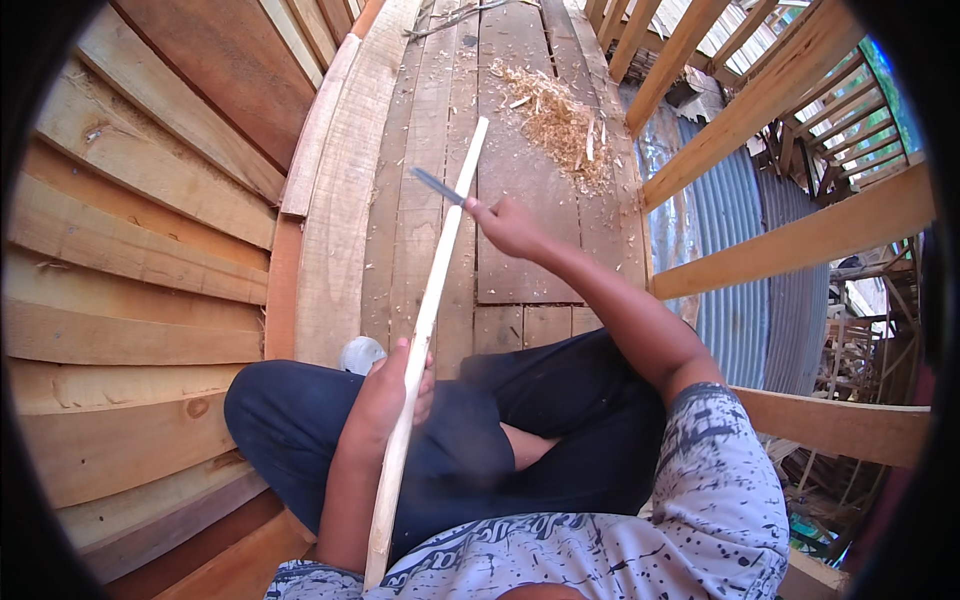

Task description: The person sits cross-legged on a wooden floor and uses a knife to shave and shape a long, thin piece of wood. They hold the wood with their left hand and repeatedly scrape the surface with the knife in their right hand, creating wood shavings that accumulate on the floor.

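A long, pale, peeled wooden stick (432,290) slants from my lap up over the floorboards. Around its lower half my left hand (385,392) is closed, with the thumb lying along the side. Farther up, my right hand (508,226) is closed around a knife. The knife's grey blade (436,186) crosses over the stick near its far end, its tip pointing to the left. The handle is hidden inside my fist.
A heap of wood shavings (560,125) lies on the plank floor (420,240) beyond my right hand. A plank wall (140,270) rises on the left. On the right a wooden railing (790,235) stands before corrugated metal sheets (725,270). A whitish round object (361,354) sits by my left knee.
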